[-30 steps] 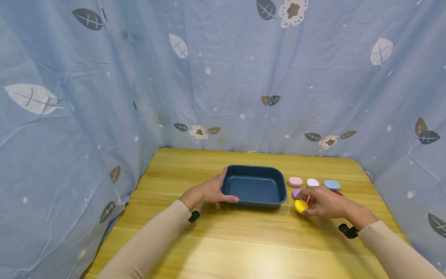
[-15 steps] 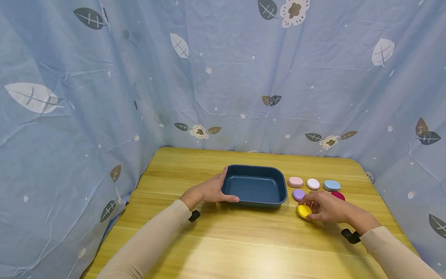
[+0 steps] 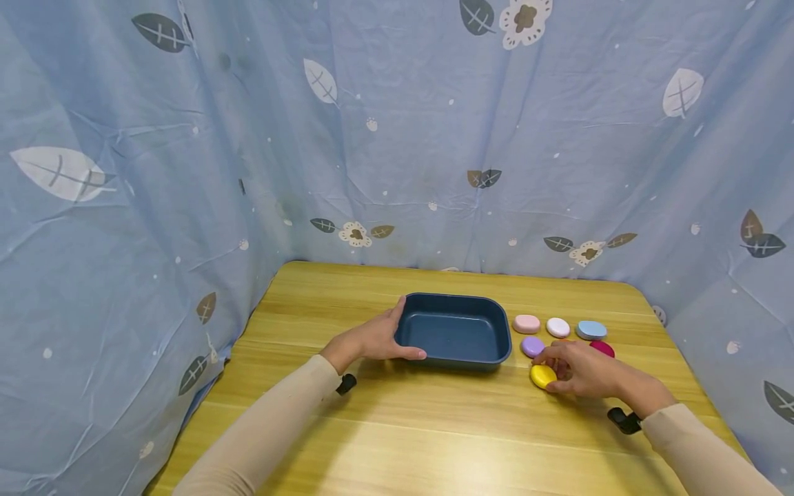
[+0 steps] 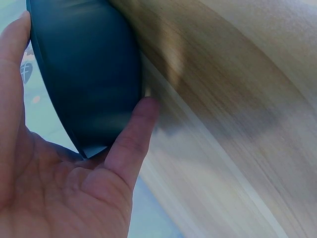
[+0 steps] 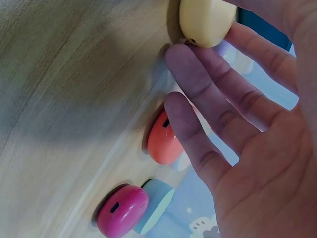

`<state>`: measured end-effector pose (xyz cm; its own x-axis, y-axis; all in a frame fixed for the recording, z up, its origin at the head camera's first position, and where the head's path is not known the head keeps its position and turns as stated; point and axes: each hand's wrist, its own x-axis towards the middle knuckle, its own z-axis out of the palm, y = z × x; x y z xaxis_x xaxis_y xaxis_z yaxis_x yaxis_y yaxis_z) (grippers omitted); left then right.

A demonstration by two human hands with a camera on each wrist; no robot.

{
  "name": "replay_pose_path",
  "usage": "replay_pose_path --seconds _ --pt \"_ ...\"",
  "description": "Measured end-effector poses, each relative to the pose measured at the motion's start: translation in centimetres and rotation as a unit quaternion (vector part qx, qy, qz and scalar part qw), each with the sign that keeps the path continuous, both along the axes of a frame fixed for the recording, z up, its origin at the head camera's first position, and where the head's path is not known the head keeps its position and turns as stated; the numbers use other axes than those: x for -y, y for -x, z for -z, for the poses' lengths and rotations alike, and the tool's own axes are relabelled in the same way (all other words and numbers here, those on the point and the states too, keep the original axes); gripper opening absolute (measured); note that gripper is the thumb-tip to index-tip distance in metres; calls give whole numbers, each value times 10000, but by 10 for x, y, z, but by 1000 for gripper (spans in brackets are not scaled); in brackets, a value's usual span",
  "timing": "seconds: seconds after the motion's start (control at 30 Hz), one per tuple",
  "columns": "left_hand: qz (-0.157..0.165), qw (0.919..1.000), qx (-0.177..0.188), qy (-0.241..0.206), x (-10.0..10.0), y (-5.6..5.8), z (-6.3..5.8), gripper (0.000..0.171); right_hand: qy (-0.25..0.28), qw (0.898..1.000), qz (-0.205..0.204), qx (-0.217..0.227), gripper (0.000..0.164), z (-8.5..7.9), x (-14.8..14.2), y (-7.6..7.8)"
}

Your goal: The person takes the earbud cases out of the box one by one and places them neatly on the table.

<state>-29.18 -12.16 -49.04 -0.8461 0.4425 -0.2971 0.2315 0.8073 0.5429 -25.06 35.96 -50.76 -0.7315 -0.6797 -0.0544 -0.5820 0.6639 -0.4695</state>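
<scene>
In the head view a dark blue rectangular tray (image 3: 455, 336) stands on the wooden table. My left hand (image 3: 371, 337) spans its left end, fingers along the end and thumb against the front wall. The left wrist view shows those fingers fairly straight against the tray's side (image 4: 89, 74). At right my right hand (image 3: 586, 370) pinches a yellow rounded oval piece (image 3: 542, 377) between thumb and fingertips, at the tabletop. In the right wrist view, the other fingers extend below this yellow piece (image 5: 205, 22), near an orange piece (image 5: 162, 141) with a dark slot.
Similar small oval pieces lie right of the tray: pink (image 3: 526, 324), white (image 3: 557, 327), light blue (image 3: 591, 330), purple (image 3: 533, 346) and magenta (image 3: 602, 348). A patterned blue curtain (image 3: 428, 138) surrounds the table's (image 3: 434, 427) back and sides.
My right hand has shifted slightly right and toward me with the yellow piece, uncovering more of the purple and magenta pieces. The left hand and tray stay in place.
</scene>
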Motion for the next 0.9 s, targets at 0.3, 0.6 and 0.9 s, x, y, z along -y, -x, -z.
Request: replay_pose_path --seconds 0.3,0.6,0.9 --pt "20 10000 2 -95 1 2 1 149 -20 9992 37 -398 40 -8 0 -2" --pt "30 9999 38 -165 0 2 0 149 -109 9962 325 -800 28 -24 2 -3" --pt "-40 9996 51 -276 1 0 4 147 -110 9856 526 -1606 16 -34 21 -12"
